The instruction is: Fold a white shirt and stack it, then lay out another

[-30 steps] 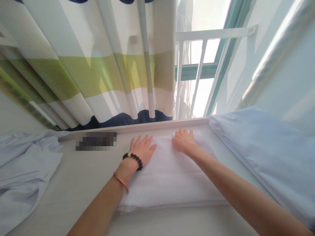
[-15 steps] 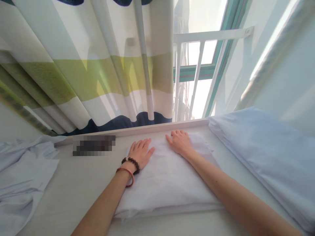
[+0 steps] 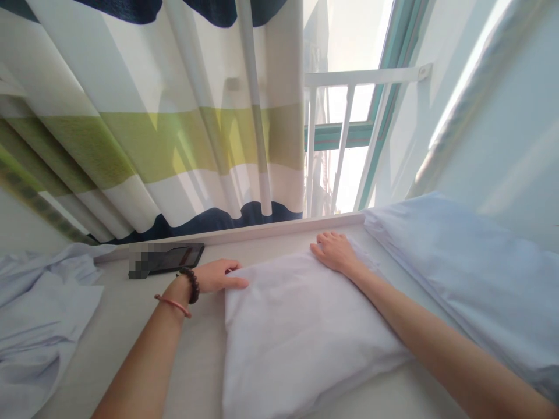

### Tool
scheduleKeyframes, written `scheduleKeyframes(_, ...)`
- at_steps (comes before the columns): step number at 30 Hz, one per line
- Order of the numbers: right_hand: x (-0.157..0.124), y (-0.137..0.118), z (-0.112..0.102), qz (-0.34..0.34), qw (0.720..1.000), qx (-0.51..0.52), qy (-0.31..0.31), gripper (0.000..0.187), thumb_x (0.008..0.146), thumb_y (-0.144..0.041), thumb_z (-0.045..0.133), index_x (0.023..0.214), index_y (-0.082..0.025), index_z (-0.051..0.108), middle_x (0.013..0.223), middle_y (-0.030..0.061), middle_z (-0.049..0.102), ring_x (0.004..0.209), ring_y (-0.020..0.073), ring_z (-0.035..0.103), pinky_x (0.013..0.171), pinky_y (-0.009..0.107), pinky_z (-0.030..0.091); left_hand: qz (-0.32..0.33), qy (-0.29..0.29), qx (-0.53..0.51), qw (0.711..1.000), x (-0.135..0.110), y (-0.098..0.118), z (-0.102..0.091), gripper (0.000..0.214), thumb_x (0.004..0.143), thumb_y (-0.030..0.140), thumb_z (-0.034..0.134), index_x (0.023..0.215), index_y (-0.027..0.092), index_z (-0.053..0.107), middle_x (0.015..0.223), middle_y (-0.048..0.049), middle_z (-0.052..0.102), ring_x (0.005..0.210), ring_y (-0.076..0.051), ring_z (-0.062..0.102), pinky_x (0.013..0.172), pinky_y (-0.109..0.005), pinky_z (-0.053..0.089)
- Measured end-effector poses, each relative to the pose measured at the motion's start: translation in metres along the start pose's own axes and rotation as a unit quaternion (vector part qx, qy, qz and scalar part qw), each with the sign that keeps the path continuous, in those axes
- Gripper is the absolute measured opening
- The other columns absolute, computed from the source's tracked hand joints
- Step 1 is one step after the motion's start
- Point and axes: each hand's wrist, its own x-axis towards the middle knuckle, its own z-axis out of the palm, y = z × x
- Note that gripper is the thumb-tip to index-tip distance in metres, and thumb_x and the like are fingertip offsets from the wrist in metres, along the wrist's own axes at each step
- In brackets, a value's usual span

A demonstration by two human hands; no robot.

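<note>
A folded white cloth (image 3: 301, 326) lies turned at an angle on the white bed surface. At its far left corner, my left hand (image 3: 218, 276) is closed on the edge, with the thumb on top and the other fingers partly hidden past the edge. It wears a dark bead bracelet (image 3: 192, 285) and a reddish bangle (image 3: 174, 305) around the wrist. My right hand (image 3: 335, 250) lies at the cloth's far right part, fingers bent and close together on the fabric.
A dark phone (image 3: 179, 259), partly pixelated, lies behind my left wrist. Crumpled white cloth (image 3: 43, 326) is at the left, and a larger folded white cloth (image 3: 471, 273) at the right. Beyond the bed's raised edge (image 3: 279, 228) hang striped curtains (image 3: 174, 139) beside a white railing (image 3: 367, 77).
My left hand has slid left off the cloth's top and taken its left corner. My right hand has shifted slightly right, its fingers drawn in. The cloth has turned, its near-left corner coming closer.
</note>
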Motion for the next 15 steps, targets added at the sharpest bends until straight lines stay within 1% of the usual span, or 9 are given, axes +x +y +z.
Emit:
scheduleKeyframes(3, -0.002, -0.009, -0.003, -0.001, 1.000, 0.001, -0.015, 0.036, 0.095, -0.038, 0.038, 0.103, -0.014, 0.064, 0.110, 0.0148, 0.065, 0.105, 0.0290, 0.054, 0.087, 0.040, 0.036, 0.032, -0.010, -0.056, 0.998, 0.000, -0.004, 0.004, 0.041, 0.064, 0.057, 0.068, 0.081, 0.020, 0.062, 0.086, -0.0019, 0.068, 0.082, -0.024, 0.062, 0.069, -0.027, 0.045)
scheduleKeyframes(6, -0.006, -0.038, -0.004, 0.001, 1.000, 0.017, -0.012, 0.044, 0.098, -0.041, 0.031, 0.107, -0.013, 0.064, 0.112, 0.0172, 0.063, 0.107, 0.0301, 0.053, 0.090, 0.042, 0.035, 0.027, -0.020, -0.101, 0.994, 0.003, -0.009, 0.009, 0.045, 0.063, 0.057, 0.069, 0.085, 0.020, 0.057, 0.087, -0.0018, 0.068, 0.084, -0.023, 0.063, 0.070, -0.028, 0.046)
scheduleKeyframes(9, -0.012, -0.079, 0.001, -0.028, 0.997, 0.069, 0.001, 0.051, 0.100, -0.049, 0.022, 0.114, -0.020, 0.061, 0.115, 0.0109, 0.062, 0.108, 0.0251, 0.053, 0.091, 0.037, 0.036, 0.005, -0.011, -0.133, 0.991, 0.005, -0.012, 0.011, 0.050, 0.062, 0.058, 0.069, 0.091, 0.020, 0.056, 0.091, -0.0034, 0.069, 0.087, -0.024, 0.064, 0.073, -0.030, 0.048)
scheduleKeyframes(11, -0.017, -0.099, 0.005, -0.035, 0.995, 0.097, 0.014, 0.051, 0.100, -0.051, 0.021, 0.118, -0.024, 0.059, 0.119, 0.0090, 0.060, 0.111, 0.0240, 0.051, 0.093, 0.036, 0.036, 0.000, 0.015, -0.129, 0.991, 0.006, -0.015, 0.010, 0.053, 0.060, 0.059, 0.069, 0.092, 0.019, 0.057, 0.092, -0.0039, 0.070, 0.089, -0.025, 0.065, 0.076, -0.031, 0.049)
scheduleKeyframes(13, -0.020, -0.107, 0.009, -0.038, 0.992, 0.116, 0.019, 0.048, 0.099, -0.051, 0.025, 0.119, -0.024, 0.059, 0.122, 0.0087, 0.058, 0.114, 0.0237, 0.049, 0.097, 0.036, 0.034, 0.002, 0.048, -0.120, 0.992, 0.009, -0.020, 0.010, 0.055, 0.059, 0.060, 0.069, 0.094, 0.019, 0.060, 0.095, -0.0039, 0.070, 0.091, -0.025, 0.065, 0.079, -0.032, 0.050)
scheduleKeyframes(15, -0.023, -0.100, 0.012, -0.047, 0.991, 0.126, 0.016, 0.046, 0.098, -0.051, 0.028, 0.120, -0.024, 0.059, 0.124, 0.0086, 0.056, 0.116, 0.0233, 0.048, 0.101, 0.036, 0.031, -0.001, 0.078, -0.117, 0.990, 0.013, -0.025, 0.009, 0.058, 0.059, 0.061, 0.069, 0.098, 0.019, 0.062, 0.098, -0.0039, 0.071, 0.093, -0.026, 0.066, 0.080, -0.032, 0.051)
